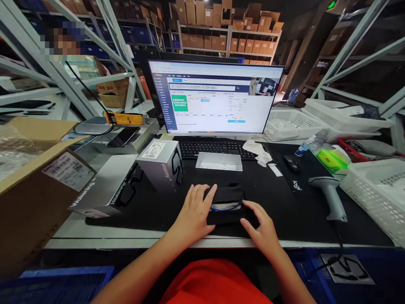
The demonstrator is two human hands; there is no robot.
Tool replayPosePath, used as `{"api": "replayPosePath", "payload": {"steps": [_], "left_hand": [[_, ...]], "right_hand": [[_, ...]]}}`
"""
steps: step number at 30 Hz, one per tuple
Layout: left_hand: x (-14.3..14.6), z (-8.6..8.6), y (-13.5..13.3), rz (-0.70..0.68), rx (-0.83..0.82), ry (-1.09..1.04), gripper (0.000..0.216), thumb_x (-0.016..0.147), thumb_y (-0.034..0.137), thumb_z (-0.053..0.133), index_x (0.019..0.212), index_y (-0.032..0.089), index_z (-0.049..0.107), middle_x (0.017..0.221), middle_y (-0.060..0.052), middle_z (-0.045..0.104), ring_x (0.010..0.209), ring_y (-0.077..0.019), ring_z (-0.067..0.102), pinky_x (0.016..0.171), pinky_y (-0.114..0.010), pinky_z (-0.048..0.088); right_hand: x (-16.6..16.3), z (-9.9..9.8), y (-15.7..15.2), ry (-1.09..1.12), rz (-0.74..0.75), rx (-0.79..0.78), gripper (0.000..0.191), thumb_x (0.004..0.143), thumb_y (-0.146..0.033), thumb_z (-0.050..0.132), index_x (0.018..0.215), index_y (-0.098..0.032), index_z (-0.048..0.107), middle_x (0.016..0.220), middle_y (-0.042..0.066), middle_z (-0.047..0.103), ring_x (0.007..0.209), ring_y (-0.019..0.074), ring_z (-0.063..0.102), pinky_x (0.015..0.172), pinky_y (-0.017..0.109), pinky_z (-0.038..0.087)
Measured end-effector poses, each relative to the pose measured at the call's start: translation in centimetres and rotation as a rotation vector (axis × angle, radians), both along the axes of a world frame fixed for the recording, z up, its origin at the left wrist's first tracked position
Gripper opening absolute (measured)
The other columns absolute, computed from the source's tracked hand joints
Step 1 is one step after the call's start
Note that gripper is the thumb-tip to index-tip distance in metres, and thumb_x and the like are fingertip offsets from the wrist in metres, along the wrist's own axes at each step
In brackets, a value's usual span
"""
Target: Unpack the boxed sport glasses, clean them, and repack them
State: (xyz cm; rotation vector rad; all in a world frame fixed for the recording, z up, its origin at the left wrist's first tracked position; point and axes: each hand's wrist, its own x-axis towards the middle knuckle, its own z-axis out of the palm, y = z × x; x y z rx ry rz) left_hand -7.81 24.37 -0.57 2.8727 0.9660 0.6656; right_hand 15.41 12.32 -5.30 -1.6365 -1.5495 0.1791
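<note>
A black glasses case [228, 195] lies on the black desk mat with its flap raised. In its opening shows a thin blue-edged pair of glasses [226, 207] over something pale. My left hand [196, 211] grips the left side of the case, fingers on the far part and thumb by the near edge. At the right end, my right hand [261, 223] touches the case's corner with the index fingertip; its fingers are apart and the thumb sits beside the near corner. Behind the case stands a shallow white box [219, 161].
Two grey printed boxes [160, 166] and an open carton [38, 198] stand at the left. A monitor [215, 101] and keyboard [209, 148] are at the back. To the right lie a mouse [291, 164], a barcode scanner [330, 196] and white baskets [376, 198].
</note>
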Motion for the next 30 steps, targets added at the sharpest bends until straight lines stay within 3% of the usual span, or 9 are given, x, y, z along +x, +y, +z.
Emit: {"api": "replayPosePath", "payload": {"steps": [5,8,11,13,15,19,24,27,30], "left_hand": [[0.2,-0.2,0.3,-0.009,-0.039,-0.036,0.089,0.063,0.017,0.072,0.145,0.015,0.038,0.136,-0.017,0.049,0.133,-0.0387,0.044,0.121,-0.065,0.029],[0.4,0.0,0.6,-0.035,-0.097,-0.078,0.079,0.066,0.016,0.069,0.139,0.017,0.042,0.135,-0.015,0.053,0.13,-0.0351,0.048,0.119,-0.063,0.031],[0.2,0.4,1.0,-0.029,-0.202,-0.143,0.071,0.066,0.015,0.07,0.132,0.021,0.047,0.13,-0.012,0.056,0.125,-0.0317,0.051,0.111,-0.054,0.044],[-0.1,0.7,1.2,-0.023,-0.259,-0.179,0.069,0.065,0.014,0.072,0.13,0.023,0.048,0.129,-0.01,0.057,0.124,-0.0305,0.052,0.108,-0.051,0.047],[-0.4,1.1,1.5,-0.044,-0.299,-0.196,0.071,0.065,0.014,0.075,0.13,0.024,0.049,0.13,-0.01,0.057,0.125,-0.0301,0.052,0.109,-0.05,0.047],[-0.7,1.6,2.2,-0.109,-0.372,-0.194,0.071,0.064,0.014,0.077,0.13,0.026,0.051,0.131,-0.009,0.057,0.125,-0.0301,0.053,0.109,-0.05,0.048],[-0.7,1.7,2.9,-0.115,-0.397,-0.195,0.072,0.064,0.016,0.08,0.13,0.025,0.052,0.13,-0.008,0.058,0.124,-0.0307,0.053,0.109,-0.05,0.047],[-0.9,1.4,3.2,-0.11,-0.411,-0.204,0.074,0.065,0.016,0.081,0.131,0.025,0.051,0.132,-0.008,0.057,0.126,-0.0295,0.052,0.112,-0.05,0.045],[-1.1,1.3,3.3,-0.112,-0.415,-0.221,0.074,0.064,0.016,0.082,0.131,0.025,0.051,0.132,-0.007,0.057,0.126,-0.028,0.052,0.112,-0.048,0.046]], "right_hand": [[-0.9,1.1,1.2,-0.142,0.157,-0.093,0.046,0.091,-0.039,0.066,0.129,-0.015,0.058,0.13,0.016,0.063,0.128,0.0329,0.052,0.109,0.054,0.045],[-1.1,2.0,1.5,-0.196,0.123,-0.152,0.05,0.087,-0.034,0.07,0.131,-0.014,0.059,0.13,0.016,0.064,0.13,0.0372,0.05,0.107,0.059,0.045],[-0.1,2.0,1.0,-0.085,0.099,-0.116,0.044,0.086,-0.032,0.071,0.127,-0.019,0.063,0.129,0.014,0.067,0.128,0.0354,0.054,0.107,0.058,0.046],[1.2,1.6,0.4,0.075,0.062,-0.051,0.027,0.092,-0.032,0.063,0.117,-0.023,0.069,0.122,0.011,0.07,0.12,0.0294,0.061,0.104,0.051,0.05],[2.4,1.2,0.1,0.141,-0.03,-0.014,0.025,0.095,-0.028,0.055,0.116,-0.024,0.069,0.119,0.009,0.071,0.115,0.0259,0.065,0.102,0.048,0.052],[2.4,0.7,1.0,-0.162,-0.003,-0.14,0.044,0.084,-0.016,0.059,0.127,-0.02,0.063,0.127,0.011,0.067,0.119,0.0299,0.06,0.1,0.051,0.051],[0.8,1.3,2.8,-0.377,-0.04,-0.235,0.021,0.092,-0.012,0.048,0.096,-0.02,0.067,0.108,0.012,0.071,0.099,0.0282,0.064,0.083,0.043,0.054],[1.4,1.5,3.0,-0.295,-0.06,-0.245,0.027,0.097,-0.014,0.038,0.104,-0.02,0.064,0.106,0.012,0.07,0.09,0.0254,0.067,0.074,0.038,0.054],[2.5,1.3,2.9,-0.107,-0.025,-0.31,0.023,0.098,-0.02,0.04,0.108,-0.021,0.061,0.093,0.007,0.07,0.071,0.0199,0.068,0.067,0.033,0.053]]}}
